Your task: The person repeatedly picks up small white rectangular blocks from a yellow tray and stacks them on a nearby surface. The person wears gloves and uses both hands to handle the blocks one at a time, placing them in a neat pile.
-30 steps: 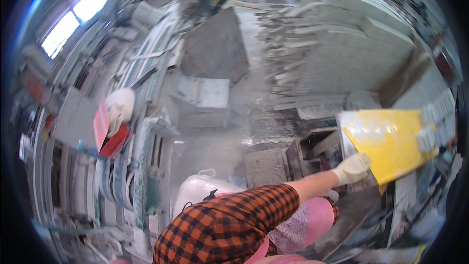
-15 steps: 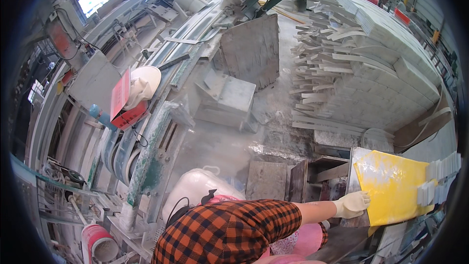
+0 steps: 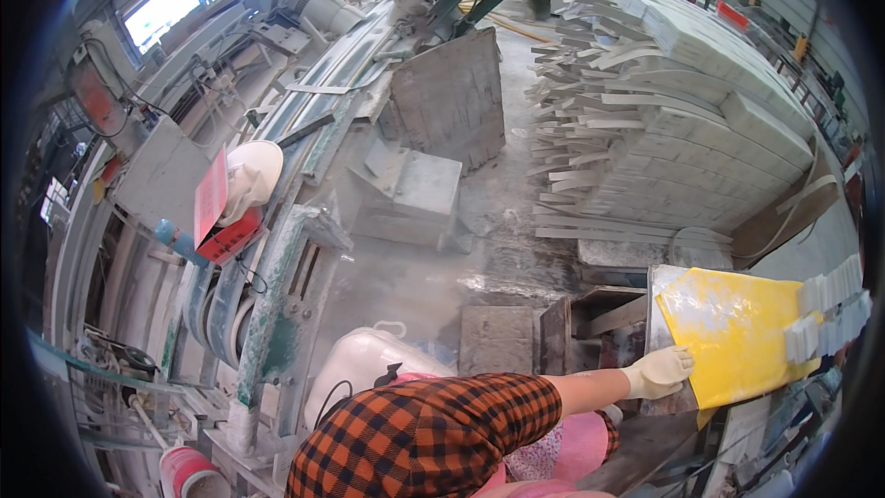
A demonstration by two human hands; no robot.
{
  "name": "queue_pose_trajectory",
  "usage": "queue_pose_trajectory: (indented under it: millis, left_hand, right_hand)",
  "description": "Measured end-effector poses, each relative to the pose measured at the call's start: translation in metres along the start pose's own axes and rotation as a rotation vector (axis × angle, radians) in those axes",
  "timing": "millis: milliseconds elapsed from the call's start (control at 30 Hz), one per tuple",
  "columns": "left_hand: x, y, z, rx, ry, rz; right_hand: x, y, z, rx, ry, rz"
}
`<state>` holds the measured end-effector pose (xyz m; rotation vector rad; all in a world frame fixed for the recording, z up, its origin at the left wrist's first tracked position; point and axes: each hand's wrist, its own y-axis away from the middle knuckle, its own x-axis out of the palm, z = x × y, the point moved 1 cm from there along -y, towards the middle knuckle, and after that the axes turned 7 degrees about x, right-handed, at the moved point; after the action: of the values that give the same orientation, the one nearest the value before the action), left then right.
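My left hand (image 3: pixel 658 373), in a cream glove, reaches across to the right from an orange-and-black plaid sleeve. Its fingers are closed at the left edge of a wet, shiny yellow sheet (image 3: pixel 737 327). The sheet lies over a grey board (image 3: pixel 666 288), and its lower corner hangs past the board's edge. Small white blocks (image 3: pixel 804 339) rest along the sheet's right side. Below the left forearm, a bit of pale glove, seemingly my right hand (image 3: pixel 614 415), shows beside a plaid cuff; its fingers are hidden.
Long stacks of white slabs and strips (image 3: pixel 682 161) stand ahead on the right. A green machine rail (image 3: pixel 286 314) runs along the left, with an open red box (image 3: pixel 230 238) on it. A white plastic container (image 3: pixel 355 364) sits near my left elbow. A dusty panel (image 3: pixel 447 101) leans farther ahead.
The whole view has shifted slightly. The yellow sheet's lower edge sits higher, with a small flap below it. My left hand stays at its left edge.
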<state>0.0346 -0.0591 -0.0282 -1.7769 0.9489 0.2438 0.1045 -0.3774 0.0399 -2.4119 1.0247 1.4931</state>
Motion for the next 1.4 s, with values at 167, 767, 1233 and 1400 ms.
queue_pose_trajectory:
  millis: [167, 767, 1233, 1400]
  left_hand:
    - [0.003, 0.000, 0.000, 0.040, -0.041, -0.044]
    - [-0.002, -0.004, -0.003, 0.028, -0.032, 0.037]
    - [-0.002, -0.006, -0.005, 0.038, -0.058, 0.009]
    - [-0.005, -0.007, -0.006, 0.042, -0.036, 0.003]
  right_hand:
    - [-0.002, -0.010, -0.011, 0.020, -0.024, -0.009]
    - [-0.004, -0.023, -0.039, 0.055, -0.070, -0.029]
    - [-0.002, -0.030, -0.041, 0.062, -0.094, -0.036]
    - [-0.004, -0.031, -0.050, 0.064, -0.106, -0.050]
